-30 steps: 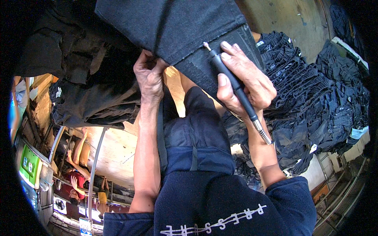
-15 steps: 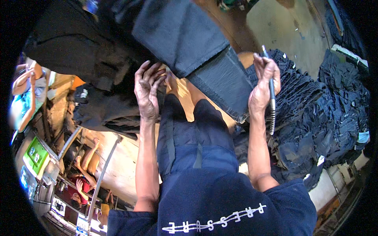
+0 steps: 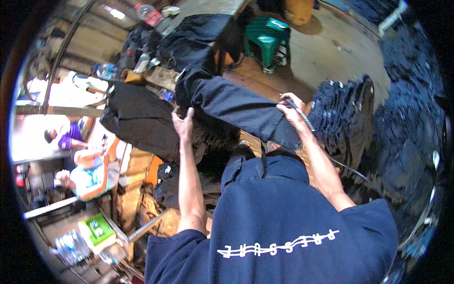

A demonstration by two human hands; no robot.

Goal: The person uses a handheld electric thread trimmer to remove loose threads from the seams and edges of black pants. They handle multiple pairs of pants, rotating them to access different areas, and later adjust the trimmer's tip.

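Observation:
A dark trouser leg (image 3: pixel 239 106) stretches across in front of me, from a bunched dark part near the table down to its hem beside my right hand. In my right hand (image 3: pixel 294 112) is a slim black pen-shaped tool (image 3: pixel 298 110), its tail sleeved in a metal coil; a thin cord seems to trail from it. That hand is closed around the tool, over the hem end of the leg. My left hand (image 3: pixel 183 125) is open, thumb apart from the fingers, beside the dark cloth; whether it touches the cloth I cannot tell. Another dark garment (image 3: pixel 142 116) hangs to its left.
Stacked dark garments (image 3: pixel 343 118) stand at the right, with a larger dark pile (image 3: pixel 409 128) beyond. A green plastic stool (image 3: pixel 268 40) is ahead. Far left, a person in a light blue top (image 3: pixel 92 177) sits near a green tray (image 3: pixel 97 232). A bottle (image 3: pixel 149 15) stands on the table.
My view has swung, bringing the stool and table into sight. The trouser leg now lies longer across the front. The tool stays in my right hand; my left hand remains open.

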